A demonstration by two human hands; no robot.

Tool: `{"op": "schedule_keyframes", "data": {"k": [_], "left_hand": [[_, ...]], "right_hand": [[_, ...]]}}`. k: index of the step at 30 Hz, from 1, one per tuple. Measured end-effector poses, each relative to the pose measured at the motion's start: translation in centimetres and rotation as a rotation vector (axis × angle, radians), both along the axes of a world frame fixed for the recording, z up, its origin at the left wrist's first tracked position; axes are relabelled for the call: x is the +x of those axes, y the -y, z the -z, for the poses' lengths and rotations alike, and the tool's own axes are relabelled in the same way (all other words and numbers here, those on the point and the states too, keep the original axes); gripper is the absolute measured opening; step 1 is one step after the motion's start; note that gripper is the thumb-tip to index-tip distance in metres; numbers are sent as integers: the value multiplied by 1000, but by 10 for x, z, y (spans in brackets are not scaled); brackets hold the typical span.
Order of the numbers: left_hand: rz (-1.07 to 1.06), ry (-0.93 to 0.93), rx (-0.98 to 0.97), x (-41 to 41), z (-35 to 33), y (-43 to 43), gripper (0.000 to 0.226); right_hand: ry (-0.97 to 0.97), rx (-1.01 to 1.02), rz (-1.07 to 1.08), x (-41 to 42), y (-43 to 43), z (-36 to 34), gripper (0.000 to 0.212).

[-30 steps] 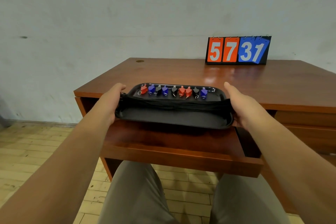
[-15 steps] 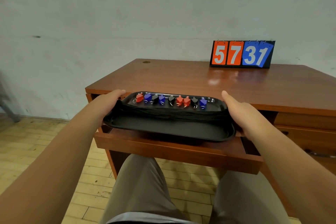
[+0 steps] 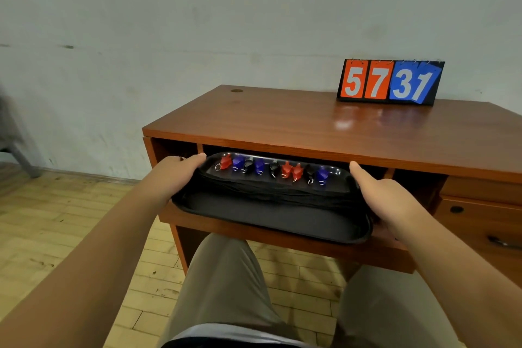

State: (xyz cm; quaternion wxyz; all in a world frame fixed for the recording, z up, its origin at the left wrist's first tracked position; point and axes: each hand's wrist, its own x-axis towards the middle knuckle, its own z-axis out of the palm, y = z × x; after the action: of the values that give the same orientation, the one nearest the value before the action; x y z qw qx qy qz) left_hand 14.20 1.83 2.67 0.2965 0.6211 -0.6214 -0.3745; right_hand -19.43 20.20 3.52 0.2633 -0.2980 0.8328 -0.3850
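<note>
So, the wooden counter [image 3: 282,121] took up most of the view, with its pull-out shelf [image 3: 282,243] drawn out below the top. The black case [image 3: 268,215] lay open along that shelf, its far edge tucked just under the counter's front lip. I couldn't tell if it was resting on the shelf or held just clear of it. The left hand [image 3: 175,175] gripped the case's left end, thumb along the rim. The right hand [image 3: 381,198] gripped the right end, thumb up, fingers hidden underneath. A row of red, blue and black whistles [image 3: 271,169] sat in the far half. My read: the step was moving the case by both ends at the shelf, either setting it down or lifting it out. The next move would've needed both hands shifting together, keeping it level so the whistles stayed put, and clearing that lip.
</note>
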Motion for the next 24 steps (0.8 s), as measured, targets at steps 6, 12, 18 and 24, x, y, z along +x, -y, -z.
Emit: {"op": "schedule_keyframes", "data": {"k": [6,12,18,24], "left_hand": [[32,124,-59,-8,20,18,53],[58,182,-116,-19,25,34,58],[61,136,-127,-23,32,51,54],[40,148,-149,-28,37,63,56]], "right_hand": [[122,-38,29,-4,6,13,83],[-8,5,5,-5,17,22,70],[3,-68,16,-9,29,31,66],[-56,-84,4,-10,37,41,51]]}}
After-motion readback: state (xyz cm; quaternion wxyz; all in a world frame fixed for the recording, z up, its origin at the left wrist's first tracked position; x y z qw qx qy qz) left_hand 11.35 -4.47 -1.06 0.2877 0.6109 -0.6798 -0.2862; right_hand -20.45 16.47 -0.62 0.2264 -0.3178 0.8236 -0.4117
